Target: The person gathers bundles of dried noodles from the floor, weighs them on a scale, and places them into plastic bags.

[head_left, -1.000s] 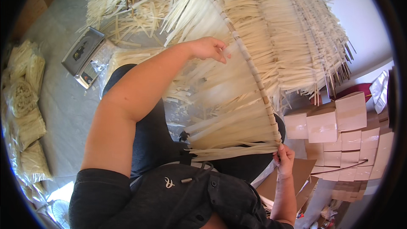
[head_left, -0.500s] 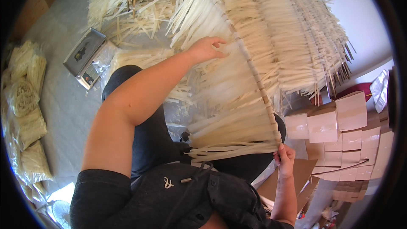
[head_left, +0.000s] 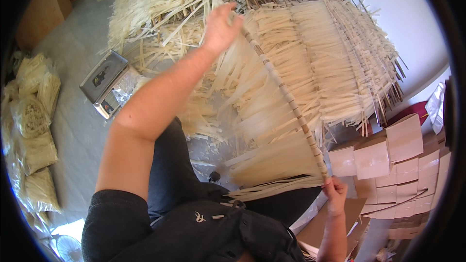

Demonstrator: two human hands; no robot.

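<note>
A long thin stick [head_left: 287, 94] slants across the middle, with pale, flat, dried noodle-like strips [head_left: 272, 162] draped from it toward the left. My right hand [head_left: 335, 195] is closed round the stick's near end, beside my dark-clad thigh. My left arm reaches far forward. Near the upper stretch of the stick is my left hand [head_left: 222, 28], blurred by motion, its fingertips bent at the stick and the strips. Whether those fingers grip anything cannot be made out.
A big pile of strip-laden sticks [head_left: 335, 63] fills the far right. Loose strips [head_left: 187, 106] lie on the grey floor [head_left: 73, 92]. A scale [head_left: 104, 80] stands left, beyond bagged strips [head_left: 36, 140]. Cardboard boxes [head_left: 371, 160] are stacked right, near an open carton [head_left: 335, 228].
My left hand has moved forward and slightly left along the stick, from over the strips to its upper stretch. My right hand keeps the near end, and the whole view has shifted a little.
</note>
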